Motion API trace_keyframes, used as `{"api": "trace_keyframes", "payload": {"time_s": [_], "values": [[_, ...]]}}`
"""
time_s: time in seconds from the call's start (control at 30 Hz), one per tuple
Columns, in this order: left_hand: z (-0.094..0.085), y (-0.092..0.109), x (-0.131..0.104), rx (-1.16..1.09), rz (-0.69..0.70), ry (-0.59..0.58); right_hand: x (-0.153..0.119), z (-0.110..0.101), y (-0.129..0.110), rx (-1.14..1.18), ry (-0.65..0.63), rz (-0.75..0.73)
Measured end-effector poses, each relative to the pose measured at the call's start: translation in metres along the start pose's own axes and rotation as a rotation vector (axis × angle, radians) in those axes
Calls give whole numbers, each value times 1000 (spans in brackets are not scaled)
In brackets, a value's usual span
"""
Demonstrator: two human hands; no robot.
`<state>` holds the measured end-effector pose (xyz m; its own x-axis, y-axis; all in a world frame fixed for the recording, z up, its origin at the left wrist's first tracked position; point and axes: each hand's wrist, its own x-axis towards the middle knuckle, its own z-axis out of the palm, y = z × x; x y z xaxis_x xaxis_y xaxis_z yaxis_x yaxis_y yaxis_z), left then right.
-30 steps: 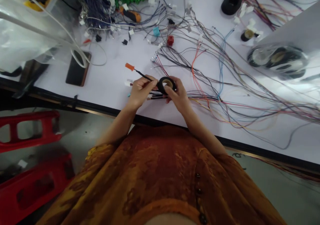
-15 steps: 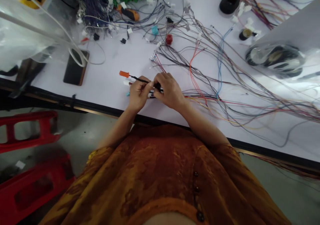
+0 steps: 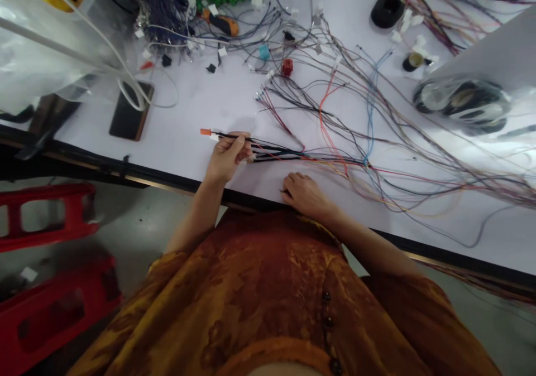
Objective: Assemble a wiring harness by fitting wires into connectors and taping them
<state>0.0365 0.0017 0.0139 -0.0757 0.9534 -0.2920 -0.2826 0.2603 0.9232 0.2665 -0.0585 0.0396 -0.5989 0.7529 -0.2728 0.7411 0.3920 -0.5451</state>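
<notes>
The orange plug [image 3: 205, 132] juts left of the left hand [image 3: 228, 153], its grip still pinching black-wrapped wires [image 3: 278, 159] over the bench [image 3: 188, 108]; the right hand [image 3: 305, 194] has dropped nearer the edge, fingers curled, whether holding anything I cannot tell.

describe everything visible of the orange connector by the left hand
The orange connector is small and blocky, plastic by its look, at the end of a black lead. It lies roughly sideways in the picture, pointing left, beyond the left hand, which holds the lead rather than the connector itself. A white connector shows close on its right; whether they touch is unclear. Behind it is the white tabletop, but whether it rests there cannot be told. Finer details are too small to see.
</notes>
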Motion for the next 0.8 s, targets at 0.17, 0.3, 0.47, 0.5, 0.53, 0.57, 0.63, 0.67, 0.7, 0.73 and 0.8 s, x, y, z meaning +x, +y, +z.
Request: {"api": "trace_keyframes", "payload": {"time_s": [0.17, 0.3, 0.47, 0.5, 0.53, 0.57, 0.63, 0.67, 0.7, 0.73, 0.8], "values": [[-14, 3, -8, -24, 128, 58, 5, -14, 6, -123, 127, -69], [-18, 8, -15, 32, 244, 37, 63, -19, -13, 115, 372, -90], [-28, 9, -17, 162, 214, 244, 117, -8, -22, 178, 345, -178], [-31, 9, -17, 185, 178, 275, 121, -5, -21, 171, 345, -186], [-35, 9, -17, 210, 149, 300, 124, -3, -18, 159, 343, -184], [-37, 10, -18, 253, 158, 340, 125, 0, -16, 147, 342, -175], [-39, 16, -23, 410, 305, 453, 127, 6, -13, 159, 355, -153], [-37, 19, -26, 503, 399, 473, 129, 9, -12, 178, 364, -141], [-32, 24, -30, 580, 456, 429, 131, 13, -12, 199, 374, -129], [-26, 29, -34, 633, 465, 326, 133, 16, -14, 211, 381, -115], [-9, 38, -40, 671, 369, 59, 136, 22, -17, 209, 396, -88]]}}
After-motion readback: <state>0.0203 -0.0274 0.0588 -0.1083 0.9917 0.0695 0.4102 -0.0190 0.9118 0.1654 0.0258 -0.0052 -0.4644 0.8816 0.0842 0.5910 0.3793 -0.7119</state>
